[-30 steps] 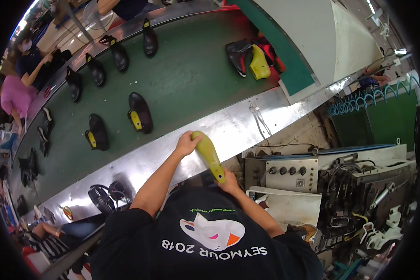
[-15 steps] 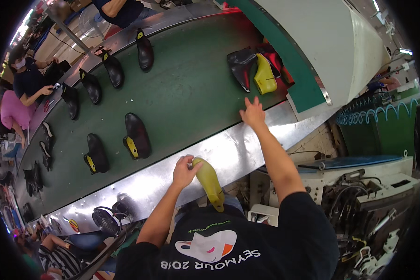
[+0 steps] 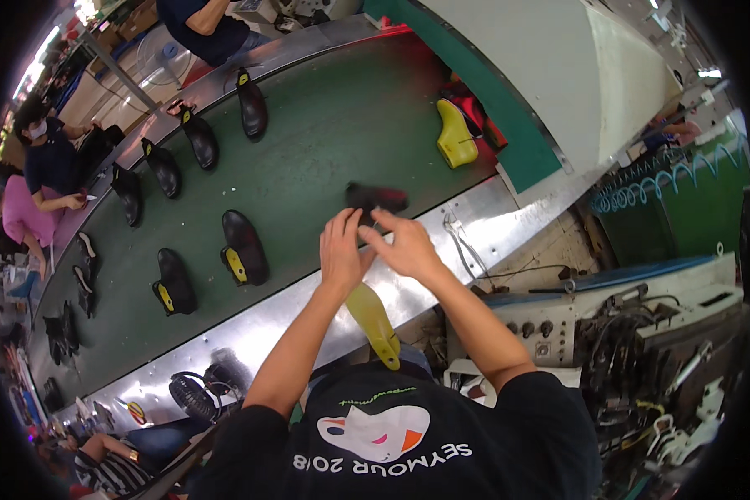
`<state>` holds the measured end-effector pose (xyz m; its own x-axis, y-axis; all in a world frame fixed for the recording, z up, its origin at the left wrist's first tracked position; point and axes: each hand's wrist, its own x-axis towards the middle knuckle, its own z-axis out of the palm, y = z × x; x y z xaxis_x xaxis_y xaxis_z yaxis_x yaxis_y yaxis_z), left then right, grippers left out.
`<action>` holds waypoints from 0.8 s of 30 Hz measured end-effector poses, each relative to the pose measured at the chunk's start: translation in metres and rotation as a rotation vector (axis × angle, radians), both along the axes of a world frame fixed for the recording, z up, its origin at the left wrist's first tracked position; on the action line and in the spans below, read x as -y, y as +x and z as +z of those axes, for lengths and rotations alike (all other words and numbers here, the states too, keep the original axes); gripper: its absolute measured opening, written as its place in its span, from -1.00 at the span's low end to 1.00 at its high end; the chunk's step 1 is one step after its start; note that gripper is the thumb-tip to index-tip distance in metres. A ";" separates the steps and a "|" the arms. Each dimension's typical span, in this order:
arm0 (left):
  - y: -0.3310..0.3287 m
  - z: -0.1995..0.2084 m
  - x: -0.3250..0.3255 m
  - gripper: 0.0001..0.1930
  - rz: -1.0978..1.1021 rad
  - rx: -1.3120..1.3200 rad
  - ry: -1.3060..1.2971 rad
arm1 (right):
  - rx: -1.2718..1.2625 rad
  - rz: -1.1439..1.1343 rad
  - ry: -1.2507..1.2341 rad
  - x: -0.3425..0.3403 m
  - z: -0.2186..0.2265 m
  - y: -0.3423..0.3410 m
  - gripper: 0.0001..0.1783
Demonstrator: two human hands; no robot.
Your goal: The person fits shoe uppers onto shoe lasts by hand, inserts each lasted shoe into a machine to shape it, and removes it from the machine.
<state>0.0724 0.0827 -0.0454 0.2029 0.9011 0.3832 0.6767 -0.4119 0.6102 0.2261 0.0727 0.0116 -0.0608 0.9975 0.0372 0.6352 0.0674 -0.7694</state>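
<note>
A black shoe upper (image 3: 377, 197) with some red on it is between my hands, slightly smeared by motion, just above the near edge of the green conveyor belt (image 3: 308, 167). My left hand (image 3: 342, 250) has its fingers closed on the upper's near left side. From the right, my right hand (image 3: 406, 244) grips the same upper, its fingertips close to the left hand's. Below my hands a yellow-green shoe last (image 3: 372, 321) slants from the metal ledge (image 3: 425, 254) toward my body, with neither hand visibly on it.
Black boots on lasts (image 3: 246, 246) stand across the belt's left side. Another yellow last (image 3: 456, 137) lies far right beside red-lined uppers (image 3: 472, 108). A pliers-like tool (image 3: 465, 247) rests on the ledge. A small black fan (image 3: 193, 393) is at lower left. Co-workers (image 3: 46, 167) sit across the belt.
The black upper has come from the pile at far right to the front of me. My right hand moved back left with it; my left hand left the yellow last and moved up to the upper.
</note>
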 end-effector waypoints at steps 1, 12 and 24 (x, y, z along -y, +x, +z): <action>0.003 0.008 -0.006 -0.63 -0.028 0.018 0.010 | -0.017 0.040 0.035 0.014 0.008 -0.005 -0.38; -0.095 0.146 0.049 -0.77 -0.194 0.967 -0.637 | -1.418 -0.423 -0.311 0.187 -0.046 -0.042 -0.45; -0.097 0.003 0.058 -0.71 -0.493 0.785 -1.431 | -2.046 -0.514 -0.164 0.287 -0.121 -0.069 -0.35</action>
<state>-0.0242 0.0251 -0.0421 0.7183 0.5034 -0.4803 0.0414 0.6582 0.7517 0.1569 -0.2143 -0.1094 0.1567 0.9076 -0.3895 -0.9754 0.0802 -0.2055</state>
